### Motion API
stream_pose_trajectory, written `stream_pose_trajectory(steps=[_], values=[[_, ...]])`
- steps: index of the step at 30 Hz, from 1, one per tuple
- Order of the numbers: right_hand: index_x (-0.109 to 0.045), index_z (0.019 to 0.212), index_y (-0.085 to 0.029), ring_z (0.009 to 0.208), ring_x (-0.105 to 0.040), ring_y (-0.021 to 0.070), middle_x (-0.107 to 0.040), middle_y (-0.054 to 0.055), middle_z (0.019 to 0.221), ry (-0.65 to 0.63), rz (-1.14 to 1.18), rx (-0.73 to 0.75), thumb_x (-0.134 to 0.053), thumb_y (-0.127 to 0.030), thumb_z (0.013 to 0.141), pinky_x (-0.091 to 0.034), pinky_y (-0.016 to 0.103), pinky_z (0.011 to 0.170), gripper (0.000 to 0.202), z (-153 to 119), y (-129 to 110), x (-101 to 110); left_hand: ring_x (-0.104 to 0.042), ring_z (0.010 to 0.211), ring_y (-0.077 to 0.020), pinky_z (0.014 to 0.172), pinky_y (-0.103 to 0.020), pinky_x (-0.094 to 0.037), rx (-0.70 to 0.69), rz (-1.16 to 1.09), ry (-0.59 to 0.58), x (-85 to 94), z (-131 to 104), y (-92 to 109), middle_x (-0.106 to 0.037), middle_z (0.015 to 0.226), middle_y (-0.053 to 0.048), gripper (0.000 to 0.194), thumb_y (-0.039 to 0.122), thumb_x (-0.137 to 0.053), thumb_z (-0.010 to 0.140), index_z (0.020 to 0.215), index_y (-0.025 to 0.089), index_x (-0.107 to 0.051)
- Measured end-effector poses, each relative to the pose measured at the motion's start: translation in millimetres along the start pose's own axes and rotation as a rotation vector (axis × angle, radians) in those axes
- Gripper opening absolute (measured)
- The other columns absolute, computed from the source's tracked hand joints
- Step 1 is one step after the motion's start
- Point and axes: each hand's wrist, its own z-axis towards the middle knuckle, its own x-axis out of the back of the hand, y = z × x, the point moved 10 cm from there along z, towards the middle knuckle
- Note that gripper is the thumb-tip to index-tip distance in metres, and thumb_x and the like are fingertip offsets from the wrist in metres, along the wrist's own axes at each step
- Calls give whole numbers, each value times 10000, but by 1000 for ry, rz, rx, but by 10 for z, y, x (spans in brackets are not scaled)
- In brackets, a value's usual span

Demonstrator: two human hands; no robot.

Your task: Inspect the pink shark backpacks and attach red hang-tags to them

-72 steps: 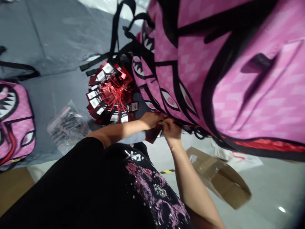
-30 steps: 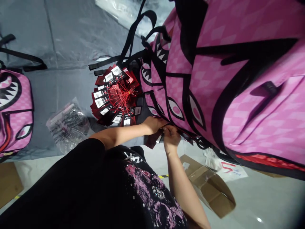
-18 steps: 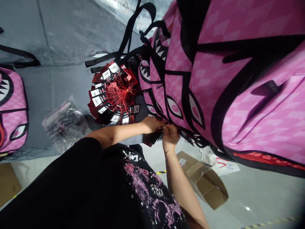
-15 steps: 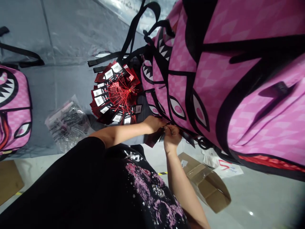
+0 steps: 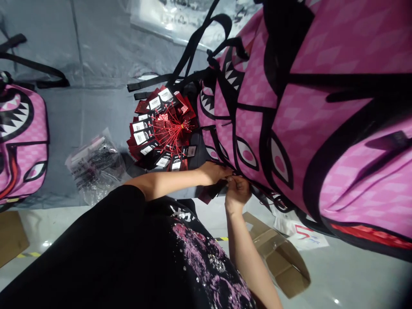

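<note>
Left hand [image 5: 215, 173] and right hand [image 5: 238, 192] close together at the pink bags [image 5: 254, 126], fingers' hold unclear; one red tag [image 5: 204, 195] dangles, a tag bundle [image 5: 165, 128] remains

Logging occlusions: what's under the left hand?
A dark red tag shows just below the left hand; its upper part and anything within that hand's grip are covered.

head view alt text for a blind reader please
A person's left hand and right hand are close together at the edge of pink checked bags, a dark red tag below. Red-stringed tags fan out on the grey sheet.
</note>
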Motion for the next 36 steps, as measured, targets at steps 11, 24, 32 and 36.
stream_pose_trajectory(steps=[11,24,32,36], values=[[-627,834,-179,664,-614,186,-656,48,742,-10,-168,28,-542,-454,775,-514,343,695,293,-38,-59,29,-673,936,-182,708,-283,-502,-32,-35,113,73,-61,58,-677,1135,-85,275,279,-424,987,1150,175,-620],[-666,1084,-177,973,-639,210,-735,88,1048,-583,-424,446,-465,-192,894,-467,327,870,277,24,-1309,-2206,-603,1170,-233,1172,-494,-246,515,-83,513,1366,-810,-1749,-676,1243,-83,558,201,-624,856,1388,209,-456],[-634,814,-169,914,-604,237,-694,105,830,-432,-575,388,-439,-148,889,-312,441,1008,210,-166,-1185,-1502,-622,1118,-228,1151,-444,-299,642,-133,727,1436,-886,-1994,-703,1174,-68,302,216,-556,895,1188,203,-627],[-623,883,-172,839,-626,209,-700,89,849,-331,-540,303,-387,-231,933,-426,376,893,248,-282,-935,-780,-425,1358,-302,1181,-505,-216,561,-9,837,1578,-941,-1498,-513,1443,-131,548,295,-646,845,1361,178,-501]])
